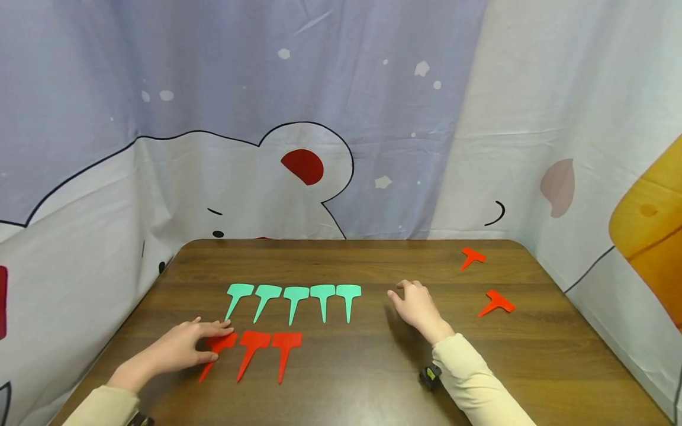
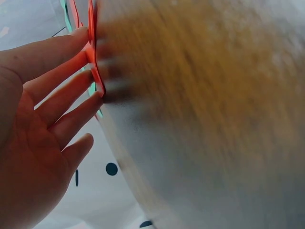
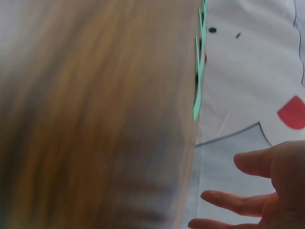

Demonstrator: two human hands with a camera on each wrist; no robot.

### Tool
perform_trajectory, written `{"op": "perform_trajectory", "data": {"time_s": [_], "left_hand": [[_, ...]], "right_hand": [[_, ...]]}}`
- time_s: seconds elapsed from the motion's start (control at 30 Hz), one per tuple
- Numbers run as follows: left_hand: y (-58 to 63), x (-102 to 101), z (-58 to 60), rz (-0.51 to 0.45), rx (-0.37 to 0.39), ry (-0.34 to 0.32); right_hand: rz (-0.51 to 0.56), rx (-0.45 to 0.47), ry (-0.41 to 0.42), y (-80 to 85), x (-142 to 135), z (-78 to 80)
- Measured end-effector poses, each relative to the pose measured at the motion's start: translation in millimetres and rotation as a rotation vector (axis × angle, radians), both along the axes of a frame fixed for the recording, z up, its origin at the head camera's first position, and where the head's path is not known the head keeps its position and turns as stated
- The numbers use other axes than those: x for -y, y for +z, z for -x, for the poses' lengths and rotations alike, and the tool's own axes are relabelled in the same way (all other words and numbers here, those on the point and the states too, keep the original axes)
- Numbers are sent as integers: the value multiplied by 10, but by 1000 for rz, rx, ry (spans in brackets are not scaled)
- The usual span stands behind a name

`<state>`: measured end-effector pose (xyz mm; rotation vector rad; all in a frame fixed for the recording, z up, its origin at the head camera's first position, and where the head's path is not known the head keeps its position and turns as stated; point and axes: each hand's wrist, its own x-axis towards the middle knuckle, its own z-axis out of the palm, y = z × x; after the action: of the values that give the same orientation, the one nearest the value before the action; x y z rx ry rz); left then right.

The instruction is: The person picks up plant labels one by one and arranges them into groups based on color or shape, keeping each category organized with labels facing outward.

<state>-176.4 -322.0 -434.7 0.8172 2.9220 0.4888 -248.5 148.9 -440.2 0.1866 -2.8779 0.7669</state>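
Over the leftmost red T-shaped plant label [image 1: 227,339], my left hand [image 1: 183,348] has its thumb and fingertips on or beside the label's wide top. In the left wrist view the fingers are spread, nearly straight, and meet the label's edge. Two more red plant labels, a middle one [image 1: 255,339] and a right one [image 1: 287,339], lie beside it, stems toward me. Behind them runs a row of several mint-green plant labels [image 1: 296,294]. My right hand [image 1: 418,305] hovers above the table right of that row, fingers loosely bent, holding nothing.
Two loose red plant labels lie at the table's right side, one near the back edge [image 1: 473,257] and one closer [image 1: 496,302]. The brown wooden table [image 1: 373,367] meets a printed curtain [image 1: 373,118] at the back. A dark device [image 1: 430,375] sits on the right wrist.
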Motion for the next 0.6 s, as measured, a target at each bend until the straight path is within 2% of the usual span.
{"op": "perform_trajectory", "data": {"time_s": [0.6], "left_hand": [[9, -3, -31, 0, 1, 3]], "right_hand": [[-14, 49, -76, -19, -683, -8]]}}
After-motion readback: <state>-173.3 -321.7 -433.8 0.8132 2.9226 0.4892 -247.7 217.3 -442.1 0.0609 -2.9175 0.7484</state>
